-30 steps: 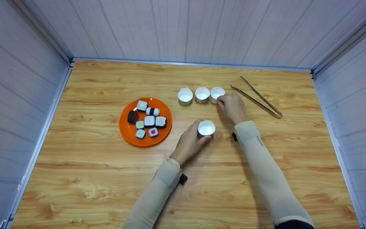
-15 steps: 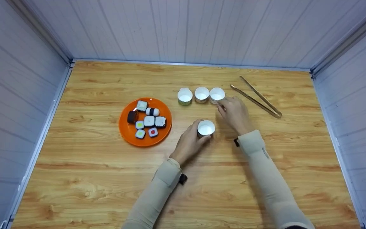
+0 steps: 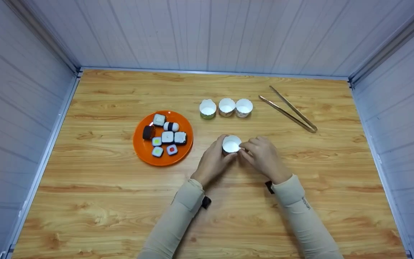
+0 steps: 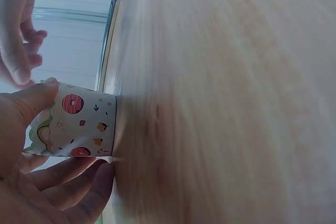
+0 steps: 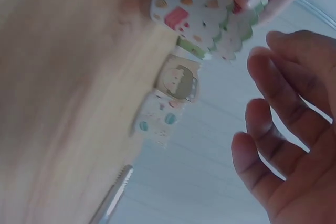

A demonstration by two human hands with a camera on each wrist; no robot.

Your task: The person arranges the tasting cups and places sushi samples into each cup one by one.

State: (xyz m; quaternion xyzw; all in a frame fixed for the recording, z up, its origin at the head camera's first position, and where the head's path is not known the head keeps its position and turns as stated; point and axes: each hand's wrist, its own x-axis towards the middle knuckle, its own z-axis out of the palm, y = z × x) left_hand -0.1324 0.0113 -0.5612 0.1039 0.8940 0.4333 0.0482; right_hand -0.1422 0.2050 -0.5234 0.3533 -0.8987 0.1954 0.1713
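My left hand [image 3: 210, 161] holds a small paper cup [image 3: 231, 144] upright on the table, thumb on one side and fingers on the other. Printed donuts and other small motifs cover the cup's outside in the left wrist view [image 4: 79, 121], and its rim is scalloped with green. Beside that rim, on the right, is my right hand [image 3: 263, 158]. Its fingers [image 5: 273, 85] are loosely bent in the right wrist view, with the tips just short of the cup and nothing between them. Three more paper cups [image 3: 226, 108] stand in a row farther back.
An orange plate [image 3: 144, 153] with several sushi pieces [image 3: 167, 137] lies to the left. Metal tongs [image 3: 293, 113] lie spread at the back right. White panels [image 3: 192, 36] wall the wooden table [image 3: 102, 201] at the back and both sides.
My right hand has left the rightmost cup of the back row and come forward to the rim of the held cup. My left hand has kept its grip in place.
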